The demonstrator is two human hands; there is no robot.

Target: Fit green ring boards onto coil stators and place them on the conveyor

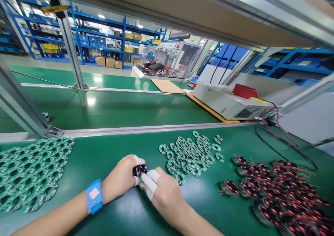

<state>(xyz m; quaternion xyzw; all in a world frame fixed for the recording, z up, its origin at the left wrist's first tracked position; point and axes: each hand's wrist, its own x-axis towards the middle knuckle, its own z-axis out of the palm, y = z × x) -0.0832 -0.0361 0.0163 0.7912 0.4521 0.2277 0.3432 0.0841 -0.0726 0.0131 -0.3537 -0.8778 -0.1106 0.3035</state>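
My left hand (125, 173), with white finger cots and a blue wrist strap (94, 196), is closed around a dark motor stator (141, 169) with red copper windings. My right hand (165, 196) also wears white finger cots. Its fingers are pressed together against the stator's near right side, and their tips are partly hidden. Just beyond my hands lies a loose heap of small green ring-shaped circuit boards (194, 152). More wound stators (276, 187), with thin wires sticking out, are massed on the right.
Joined green ring boards (31, 173) lie in a sheet at the left on the green table (109, 145). A metal post (23, 100) and a rail (117, 130) stand beyond. At the back right sits a grey instrument (227, 102) with red and black cables (280, 131).
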